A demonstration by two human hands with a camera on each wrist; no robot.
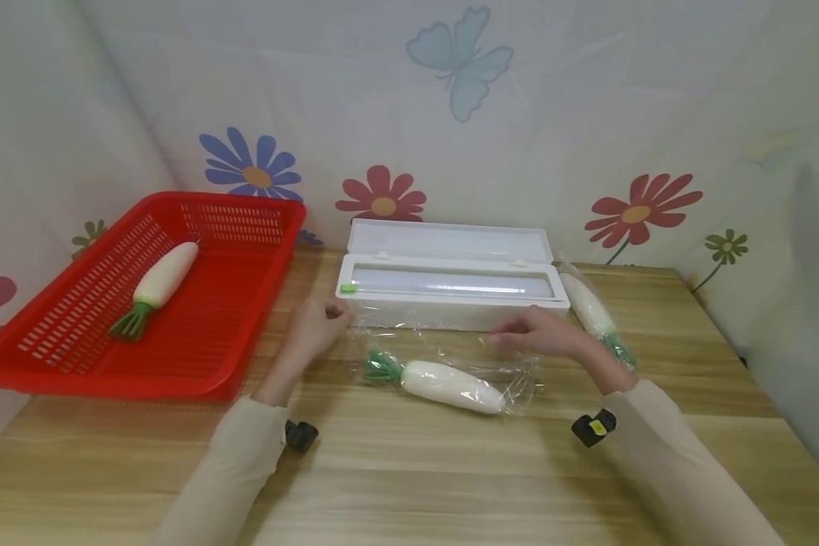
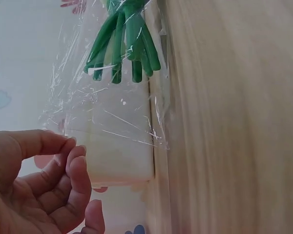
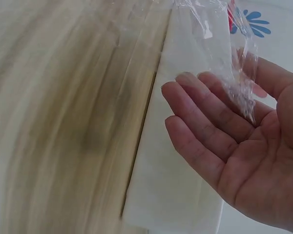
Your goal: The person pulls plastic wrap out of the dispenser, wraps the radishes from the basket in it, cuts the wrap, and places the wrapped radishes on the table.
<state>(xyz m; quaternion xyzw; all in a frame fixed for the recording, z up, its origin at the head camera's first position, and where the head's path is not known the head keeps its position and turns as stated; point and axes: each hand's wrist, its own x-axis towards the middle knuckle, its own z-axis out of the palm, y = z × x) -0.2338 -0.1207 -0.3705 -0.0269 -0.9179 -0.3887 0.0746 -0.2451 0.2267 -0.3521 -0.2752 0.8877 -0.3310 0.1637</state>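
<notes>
A white radish [image 1: 453,385] with a green stalk end lies on the table in front of me, on a sheet of clear plastic wrap [image 1: 519,383]. My left hand [image 1: 314,327] pinches the far left corner of the wrap between thumb and forefinger. At the far right corner, my right hand [image 1: 541,334] grips the wrap with its thumb and forefinger, the other fingers loosely bent. The wrap's far edge is raised between both hands, before a white cling film dispenser [image 1: 416,315] with its lid up. The left wrist view shows the radish's green stalks [image 2: 124,39] behind the wrap.
A red plastic basket [image 1: 239,364] stands at the left with another white radish [image 1: 167,274] in it. To the dispenser's right lies a radish wrapped in film [image 1: 587,307]. A flower-printed curtain [image 1: 519,167] hangs behind the wooden table [image 1: 409,485].
</notes>
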